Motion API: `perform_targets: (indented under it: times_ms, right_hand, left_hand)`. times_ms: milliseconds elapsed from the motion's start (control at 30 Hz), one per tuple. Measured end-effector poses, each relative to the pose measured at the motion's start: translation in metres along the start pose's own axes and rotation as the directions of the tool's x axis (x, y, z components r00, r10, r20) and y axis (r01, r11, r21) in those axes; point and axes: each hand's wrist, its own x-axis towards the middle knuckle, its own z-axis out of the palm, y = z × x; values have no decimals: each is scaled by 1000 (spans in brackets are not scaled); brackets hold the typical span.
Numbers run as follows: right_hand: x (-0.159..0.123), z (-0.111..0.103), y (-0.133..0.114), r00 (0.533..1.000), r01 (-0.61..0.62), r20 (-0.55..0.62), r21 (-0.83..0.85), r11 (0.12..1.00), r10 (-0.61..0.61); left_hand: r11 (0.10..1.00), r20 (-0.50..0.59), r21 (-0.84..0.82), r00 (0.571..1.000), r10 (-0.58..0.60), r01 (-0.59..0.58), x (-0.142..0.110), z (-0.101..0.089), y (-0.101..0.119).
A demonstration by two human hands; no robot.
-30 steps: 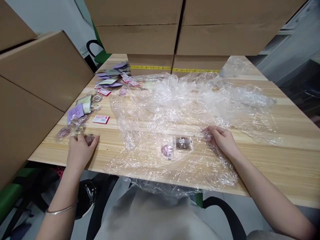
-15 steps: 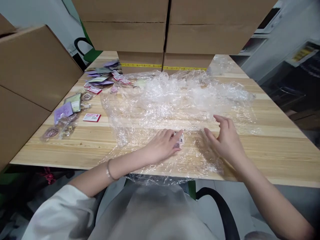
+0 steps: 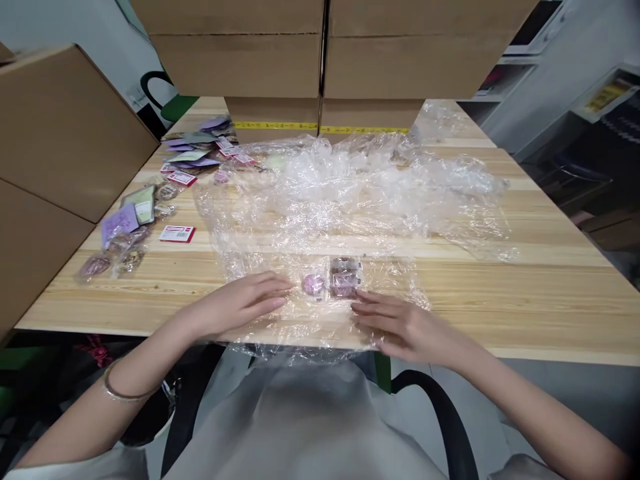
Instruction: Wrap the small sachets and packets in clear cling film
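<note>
Clear plastic film (image 3: 395,267) lies spread and crinkled over the near middle of the table. On it, side by side, sit a small pink round item (image 3: 314,285) in a clear wrapper and a dark purple-pink packet (image 3: 345,278). My left hand (image 3: 255,300) rests flat on the film left of the pink item, fingers stretched out and apart from it. With fingers extended, my right hand (image 3: 395,323) is at the lower right of the dark packet, its fingertips at or touching the packet's corner. Neither hand grips anything.
Bunched film (image 3: 340,173) lies behind the two items. To the left are a red-edged label card (image 3: 177,233), a purple packet (image 3: 119,225), small bagged items (image 3: 95,265) and a pile of packets (image 3: 195,150). Cardboard boxes (image 3: 240,63) stand at the back and at left.
My left hand has moved left, off the small items, which now show in full. My right hand has come down and left to the dark packet. The view has shifted slightly.
</note>
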Motion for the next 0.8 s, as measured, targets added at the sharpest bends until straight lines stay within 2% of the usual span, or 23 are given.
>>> perform_targets:
  times_ms: [100, 167, 233, 300, 367, 467, 567, 633, 700, 800]
  right_hand:
    - [10, -17, 1, 973, -224, 0, 235, 946, 230]
    - [21, -27, 3, 903, -413, 37, 350, 841, 428]
    - [33, -35, 10, 838, -512, 60, 432, 743, 542]
    - [43, -40, 20, 806, -549, 92, 486, 681, 584]
    - [45, -47, 31, 802, -570, 158, 490, 660, 576]
    - [33, -61, 44, 818, -573, 227, 398, 716, 529]
    - [15, -77, 49, 814, -581, 244, 300, 757, 528]
    - [9, -81, 51, 787, -617, 227, 296, 729, 574]
    - [9, -79, 53, 752, -647, 178, 381, 660, 634]
    - [16, -64, 61, 642, -690, 73, 489, 534, 763]
  left_hand:
    - [995, 10, -89, 999, -41, 42, -16, 1, -15]
    - [995, -2, -95, 1000, -11, 11, -22, 4, -16]
    - [999, -30, -51, 999, -15, 14, -24, 7, -13]
    - [996, -86, -32, 993, -81, 78, -23, 8, -11]
    - [978, -134, -119, 974, -184, 169, -20, 6, -14]
    - [918, -125, -330, 954, -272, 219, -15, -5, -29]
    - [881, -83, -418, 957, -278, 219, -16, -18, -46]
    - [864, -100, -433, 939, -328, 255, -17, -22, -54]
    - [850, -169, -440, 903, -395, 290, -15, -21, -58]
    - [841, -311, -445, 828, -467, 307, -8, -14, -63]
